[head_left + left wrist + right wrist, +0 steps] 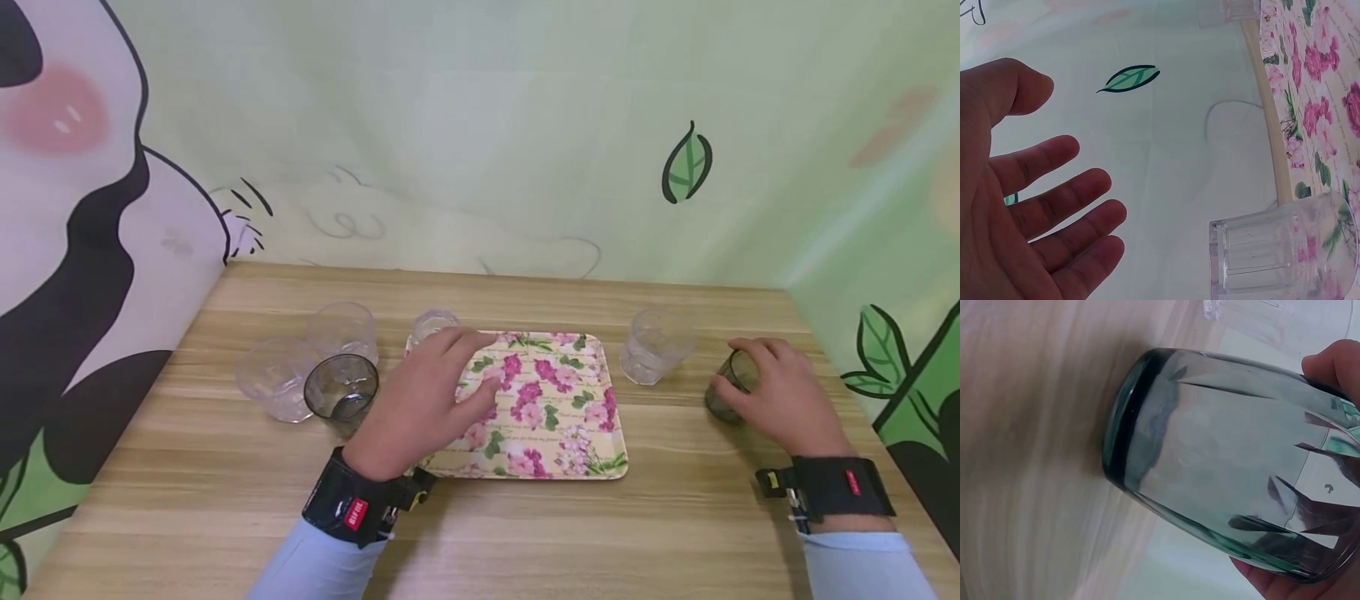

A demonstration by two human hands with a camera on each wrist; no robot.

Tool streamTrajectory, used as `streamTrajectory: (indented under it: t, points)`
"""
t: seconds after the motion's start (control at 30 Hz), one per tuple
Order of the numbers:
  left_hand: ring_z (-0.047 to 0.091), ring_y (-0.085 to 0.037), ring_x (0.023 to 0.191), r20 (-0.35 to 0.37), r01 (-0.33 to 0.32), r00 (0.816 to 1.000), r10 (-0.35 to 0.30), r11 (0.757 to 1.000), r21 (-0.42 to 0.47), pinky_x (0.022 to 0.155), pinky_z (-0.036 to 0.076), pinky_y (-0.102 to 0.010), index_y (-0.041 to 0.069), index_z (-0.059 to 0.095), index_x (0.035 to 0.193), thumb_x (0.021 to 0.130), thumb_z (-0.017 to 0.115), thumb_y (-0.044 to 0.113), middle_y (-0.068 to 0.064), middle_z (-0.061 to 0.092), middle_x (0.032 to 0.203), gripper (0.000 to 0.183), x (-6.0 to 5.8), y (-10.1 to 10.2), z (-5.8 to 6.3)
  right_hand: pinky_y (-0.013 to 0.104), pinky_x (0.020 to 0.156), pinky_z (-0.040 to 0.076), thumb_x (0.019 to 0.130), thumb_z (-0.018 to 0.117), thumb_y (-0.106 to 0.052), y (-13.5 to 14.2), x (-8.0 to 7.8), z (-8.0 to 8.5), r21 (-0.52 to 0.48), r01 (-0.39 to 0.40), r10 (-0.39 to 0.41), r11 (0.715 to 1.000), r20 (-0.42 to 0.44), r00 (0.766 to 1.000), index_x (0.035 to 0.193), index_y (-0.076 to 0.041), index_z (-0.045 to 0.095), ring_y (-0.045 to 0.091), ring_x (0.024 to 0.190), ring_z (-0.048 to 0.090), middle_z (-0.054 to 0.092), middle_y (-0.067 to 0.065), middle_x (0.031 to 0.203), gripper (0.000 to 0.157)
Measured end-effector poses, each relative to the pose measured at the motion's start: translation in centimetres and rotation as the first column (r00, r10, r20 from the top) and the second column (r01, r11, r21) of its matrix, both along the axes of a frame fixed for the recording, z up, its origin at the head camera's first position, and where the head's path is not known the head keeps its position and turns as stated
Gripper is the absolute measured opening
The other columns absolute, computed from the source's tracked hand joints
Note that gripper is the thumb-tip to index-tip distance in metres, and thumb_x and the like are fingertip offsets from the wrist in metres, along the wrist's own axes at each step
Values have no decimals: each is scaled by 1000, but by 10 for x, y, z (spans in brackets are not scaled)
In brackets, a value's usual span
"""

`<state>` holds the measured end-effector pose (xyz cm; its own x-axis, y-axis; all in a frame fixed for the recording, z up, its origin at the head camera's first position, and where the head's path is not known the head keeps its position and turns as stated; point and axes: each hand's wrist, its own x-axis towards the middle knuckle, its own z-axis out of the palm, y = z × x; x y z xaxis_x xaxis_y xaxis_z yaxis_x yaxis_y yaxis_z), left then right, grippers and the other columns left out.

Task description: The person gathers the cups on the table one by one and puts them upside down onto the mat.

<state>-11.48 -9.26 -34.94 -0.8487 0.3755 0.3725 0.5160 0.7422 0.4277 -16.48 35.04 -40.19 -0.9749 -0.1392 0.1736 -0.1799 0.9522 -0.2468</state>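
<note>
My right hand (791, 404) grips a dark tinted drinking glass (722, 402) at the right of the table, thumb and fingers round its upper part. In the right wrist view that glass (1216, 450) has its thick base close to the wood; whether they touch, I cannot tell. Over the left side of a flowered tray (543, 417) hovers my left hand (423, 404), fingers spread and holding nothing. A clear glass (433, 322) stands at the tray's far left corner, partly behind this hand; the left wrist view shows the clear glass (1272, 250) on the flowered surface.
Another dark tinted glass (342, 390) stands left of the tray, near my left wrist. Beside it are two clear glasses, a front one (277, 383) and a rear one (343, 333). A clear glass (651, 346) stands between tray and right hand. A printed wall (480, 167) borders the table's back.
</note>
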Motion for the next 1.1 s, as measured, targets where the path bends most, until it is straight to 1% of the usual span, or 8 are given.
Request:
streamTrajectory:
  t: [0.17,0.3,0.47,0.57,0.7,0.8,0.9,1.1]
  points:
    - [62,-23,120,-3,1,1000,-1,1000,-7,99,59,-46,15,59,137,96,60,35,-8,67,132,46,0,1,1,80,93,42,88,72,-30,-1,3,5,22,4,-4,1000,-25,1000,133,2,54,62,118,43,51,42,133,58]
    - [63,-24,120,-8,1,1000,-1,1000,-14,99,59,-46,15,59,137,96,61,36,-9,67,132,46,1,2,1,79,92,42,88,73,-31,-1,6,10,31,-4,5,1000,-29,1000,134,2,55,61,118,44,51,41,133,59]
    - [62,-24,121,-4,0,1000,0,1000,-18,100,59,-46,15,59,137,95,62,36,-9,66,133,47,2,3,2,77,88,45,86,75,-31,-2,10,19,38,-28,31,999,-80,996,133,0,57,60,114,48,55,39,129,59]
    - [62,-25,121,-7,4,1000,-4,1000,-14,100,59,-47,14,59,136,94,62,35,-10,66,133,47,3,3,2,76,89,44,85,76,-30,-3,12,24,31,-43,46,999,-100,994,131,0,58,59,115,47,56,38,128,58]
    - [62,-25,121,-10,10,1000,-10,1000,-12,99,59,-47,13,59,136,94,63,35,-10,66,132,48,3,4,1,76,92,42,86,75,-30,-5,16,31,19,-64,66,998,-98,993,131,1,57,58,118,46,56,37,127,57]
    - [62,-25,121,-10,13,1000,-13,1000,-14,100,59,-46,13,59,136,94,63,35,-9,66,132,48,3,4,0,75,92,42,86,76,-29,-8,19,35,16,-82,83,997,-108,991,131,1,57,57,117,46,56,36,127,57]
    - [61,-25,121,-9,19,1000,-19,1000,-12,101,58,-46,13,59,137,94,63,35,-9,66,131,48,3,5,-1,75,90,43,84,77,-27,-12,22,41,8,-101,101,995,-137,985,129,1,58,56,116,48,57,35,126,56]
    - [60,-25,123,-7,28,1000,-28,1000,-12,104,56,-47,13,58,138,95,62,35,-10,66,132,48,3,6,0,74,88,44,83,78,-24,-22,31,58,-23,-120,114,993,-180,977,129,0,59,54,117,49,58,34,128,56]
